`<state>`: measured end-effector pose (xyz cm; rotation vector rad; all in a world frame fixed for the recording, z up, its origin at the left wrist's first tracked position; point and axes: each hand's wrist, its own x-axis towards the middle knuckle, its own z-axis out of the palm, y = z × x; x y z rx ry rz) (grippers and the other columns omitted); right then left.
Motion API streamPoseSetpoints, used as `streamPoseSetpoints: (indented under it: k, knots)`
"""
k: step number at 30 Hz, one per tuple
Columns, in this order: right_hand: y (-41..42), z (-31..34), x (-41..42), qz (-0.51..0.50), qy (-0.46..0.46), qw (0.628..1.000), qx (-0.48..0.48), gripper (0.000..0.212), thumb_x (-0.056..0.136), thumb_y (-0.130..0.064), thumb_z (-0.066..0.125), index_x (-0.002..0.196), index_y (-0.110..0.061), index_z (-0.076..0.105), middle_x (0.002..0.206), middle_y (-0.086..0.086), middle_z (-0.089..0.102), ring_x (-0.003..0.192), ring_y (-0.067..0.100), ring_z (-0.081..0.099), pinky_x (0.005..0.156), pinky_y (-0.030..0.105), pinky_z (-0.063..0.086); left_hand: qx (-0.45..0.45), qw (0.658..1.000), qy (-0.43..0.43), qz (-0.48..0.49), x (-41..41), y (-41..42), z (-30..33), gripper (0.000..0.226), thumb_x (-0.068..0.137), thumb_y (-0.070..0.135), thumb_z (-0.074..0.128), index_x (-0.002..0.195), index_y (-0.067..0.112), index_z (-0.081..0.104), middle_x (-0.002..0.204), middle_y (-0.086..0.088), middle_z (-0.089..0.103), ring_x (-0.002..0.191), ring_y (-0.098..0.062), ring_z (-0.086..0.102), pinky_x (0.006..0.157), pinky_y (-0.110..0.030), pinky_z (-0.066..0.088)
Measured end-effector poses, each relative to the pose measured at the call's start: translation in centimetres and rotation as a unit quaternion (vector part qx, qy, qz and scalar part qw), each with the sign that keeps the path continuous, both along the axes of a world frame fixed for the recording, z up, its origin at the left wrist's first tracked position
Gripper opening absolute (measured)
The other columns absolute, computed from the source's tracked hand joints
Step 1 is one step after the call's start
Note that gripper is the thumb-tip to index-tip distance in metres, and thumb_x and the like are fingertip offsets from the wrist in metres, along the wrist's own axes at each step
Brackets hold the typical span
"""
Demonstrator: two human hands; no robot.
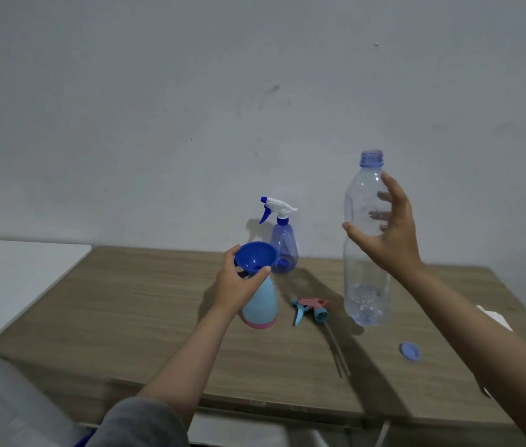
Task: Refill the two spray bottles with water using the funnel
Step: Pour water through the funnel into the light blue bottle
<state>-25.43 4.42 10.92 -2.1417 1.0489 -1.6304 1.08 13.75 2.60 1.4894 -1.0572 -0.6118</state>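
Observation:
A light blue spray bottle (262,301) with a pink base stands on the wooden table (132,304), its head off. A blue funnel (255,257) sits in its neck. My left hand (239,282) grips the bottle's neck just under the funnel. My right hand (387,233) holds a clear plastic water bottle (364,285) upright above the table, uncapped, with a little water at its bottom. Behind the funnel stands a translucent blue spray bottle (283,246) with its white and blue trigger head on. The pink and teal trigger head (310,307) lies on the table with its tube.
A blue bottle cap (410,351) lies on the table at the front right. A white sheet (493,317) sits at the table's right edge. A white surface (13,279) adjoins the table on the left. A pale wall rises close behind.

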Motion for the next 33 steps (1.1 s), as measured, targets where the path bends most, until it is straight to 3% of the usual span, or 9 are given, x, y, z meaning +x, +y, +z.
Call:
streamPoseSetpoints:
  k: [3, 6, 9, 17, 21, 24, 27, 30, 33]
  knots:
    - [-0.4, -1.7, -0.4, -0.037, -0.04, 0.998, 0.008, 0.101, 0.07, -0.03, 0.084, 0.146, -0.041, 0.017, 0.135, 0.008, 0.037, 0.104, 0.016, 0.054, 0.08, 0.016, 0.046, 0.002, 1.0, 0.012, -0.005, 0.0, -0.1, -0.3, 0.075, 0.069, 0.036, 0.083, 0.13, 0.032, 0.04, 0.114, 0.012, 0.057, 0.098, -0.01, 0.064, 0.081, -0.031, 0.056]
    - [-0.5, -3.6, -0.5, -0.047, -0.046, 0.998, 0.001, 0.1, 0.071, -0.035, 0.081, 0.146, -0.036, 0.017, 0.136, 0.012, 0.035, 0.108, 0.003, 0.047, 0.086, 0.006, 0.041, 0.003, 1.0, 0.013, -0.009, 0.0, -0.1, -0.4, 0.074, 0.068, 0.038, 0.083, 0.128, 0.035, 0.041, 0.115, 0.015, 0.056, 0.099, -0.01, 0.064, 0.081, -0.033, 0.057]
    - [-0.5, -5.2, -0.7, -0.051, -0.046, 0.997, 0.021, 0.1, 0.071, -0.035, 0.08, 0.147, -0.039, 0.014, 0.136, 0.014, 0.034, 0.109, 0.013, 0.05, 0.087, 0.005, 0.038, 0.005, 1.0, 0.016, -0.009, 0.1, -0.1, -0.4, 0.074, 0.068, 0.038, 0.083, 0.128, 0.035, 0.04, 0.114, 0.017, 0.057, 0.099, -0.008, 0.064, 0.081, -0.031, 0.056]
    - [-0.1, -5.1, -1.0, -0.111, -0.034, 0.993, 0.006, 0.1, 0.068, -0.044, 0.08, 0.145, -0.038, 0.017, 0.142, 0.019, 0.026, 0.129, 0.031, 0.039, 0.1, 0.043, 0.043, 0.01, 1.0, -0.001, -0.004, 0.0, 0.1, 0.2, 0.071, 0.069, 0.038, 0.082, 0.125, 0.038, 0.039, 0.108, 0.024, 0.053, 0.091, -0.001, 0.063, 0.067, -0.015, 0.05]
    - [0.9, -4.3, -0.1, -0.251, 0.048, 0.962, -0.095, 0.09, 0.071, -0.054, 0.073, 0.141, -0.026, 0.025, 0.147, 0.012, 0.009, 0.139, 0.037, 0.017, 0.107, 0.062, 0.023, 0.019, 1.0, -0.009, -0.001, 0.1, 0.1, 0.0, 0.089, 0.07, 0.037, 0.082, 0.14, 0.027, 0.029, 0.114, 0.013, 0.053, 0.095, -0.005, 0.064, 0.078, -0.027, 0.054]
    - [2.0, -3.3, 1.8, -0.191, 0.078, 0.955, -0.211, 0.071, 0.076, -0.044, 0.07, 0.134, -0.019, 0.038, 0.143, 0.014, 0.021, 0.136, 0.036, 0.024, 0.109, 0.057, 0.018, 0.021, 1.0, -0.014, -0.002, 0.1, 0.1, 0.1, 0.097, 0.072, 0.036, 0.081, 0.146, 0.022, 0.02, 0.124, 0.002, 0.053, 0.1, -0.014, 0.064, 0.087, -0.034, 0.054]
    - [3.0, -2.2, 4.8, -0.054, 0.102, 0.965, -0.236, 0.053, 0.078, -0.025, 0.073, 0.125, -0.011, 0.052, 0.133, 0.018, 0.04, 0.126, 0.036, 0.039, 0.104, 0.048, 0.037, 0.024, 1.0, -0.008, -0.004, -0.1, 0.5, 0.2, 0.105, 0.07, 0.042, 0.081, 0.148, 0.025, 0.013, 0.125, 0.005, 0.051, 0.104, -0.01, 0.06, 0.079, -0.021, 0.049]
    - [3.7, -1.2, 7.9, 0.072, 0.163, 0.976, -0.127, 0.049, 0.077, -0.021, 0.072, 0.122, -0.009, 0.057, 0.125, 0.014, 0.051, 0.118, 0.027, 0.047, 0.095, 0.038, 0.047, 0.028, 0.999, -0.016, -0.008, -0.2, 1.0, 0.0, 0.11, 0.064, 0.048, 0.083, 0.147, 0.028, 0.013, 0.127, 0.014, 0.044, 0.113, -0.004, 0.05, 0.075, -0.011, 0.04]
    - [3.6, -0.4, 10.6, 0.156, 0.257, 0.953, 0.021, 0.063, 0.077, -0.031, 0.074, 0.133, -0.019, 0.048, 0.129, 0.002, 0.047, 0.12, 0.018, 0.041, 0.096, 0.037, 0.047, 0.051, 0.998, -0.02, -0.009, 0.1, 0.9, -0.9, 0.095, 0.061, 0.039, 0.087, 0.137, 0.021, 0.033, 0.133, 0.008, 0.048, 0.12, -0.01, 0.048, 0.09, -0.025, 0.046]
